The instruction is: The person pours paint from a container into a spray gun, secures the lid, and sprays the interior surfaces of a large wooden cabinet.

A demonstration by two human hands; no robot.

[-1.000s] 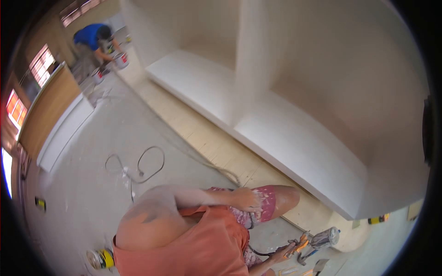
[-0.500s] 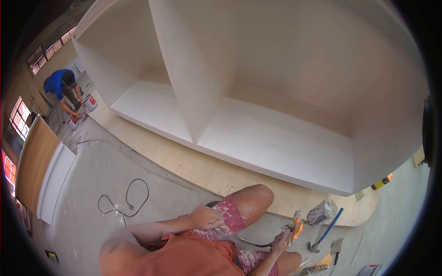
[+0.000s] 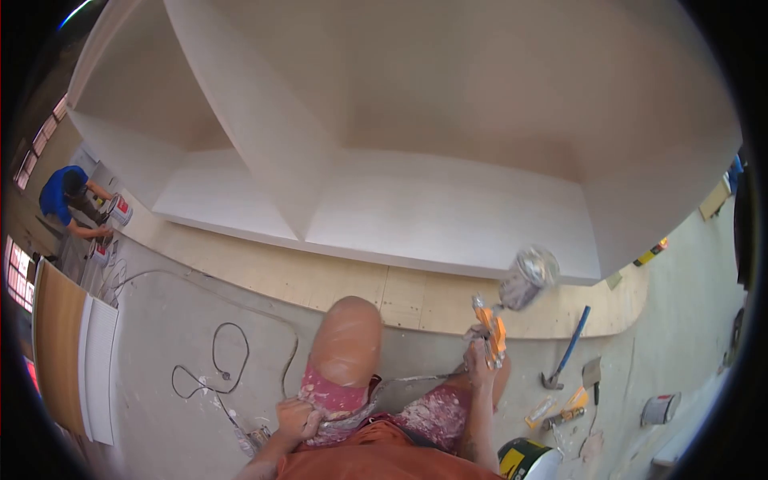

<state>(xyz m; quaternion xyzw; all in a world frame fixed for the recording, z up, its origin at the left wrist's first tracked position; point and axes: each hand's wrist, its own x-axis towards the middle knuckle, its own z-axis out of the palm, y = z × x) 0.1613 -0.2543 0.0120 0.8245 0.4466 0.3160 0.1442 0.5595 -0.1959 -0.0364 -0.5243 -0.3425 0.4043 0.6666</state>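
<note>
My right hand (image 3: 480, 360) grips a spray gun (image 3: 498, 338) with an orange body, raised beside my right knee. A paint-smeared metal cup (image 3: 530, 278) sits at the gun's far end, in front of the cabinet's lower edge. From the gun a hose (image 3: 424, 377) runs back across my lap. My left hand (image 3: 298, 420) is closed into a fist against my paint-spotted shorts (image 3: 332, 394); what its fingers hold, if anything, is hidden. Before me stands a large white open cabinet (image 3: 448, 200) with an upright divider (image 3: 240, 120).
A plywood sheet (image 3: 360, 288) lies under the cabinet. On the floor to the right are a hammer (image 3: 570, 348), a putty knife (image 3: 592, 376) and a can (image 3: 660, 410). Another can (image 3: 524, 460) stands by my right arm. A co-worker (image 3: 68, 200) bends over paint cans at far left.
The spray gun and its cup have gone up and left in view, the cup now overlapping the cabinet's front edge. My left fist has shifted down and left; the whole view has turned.
</note>
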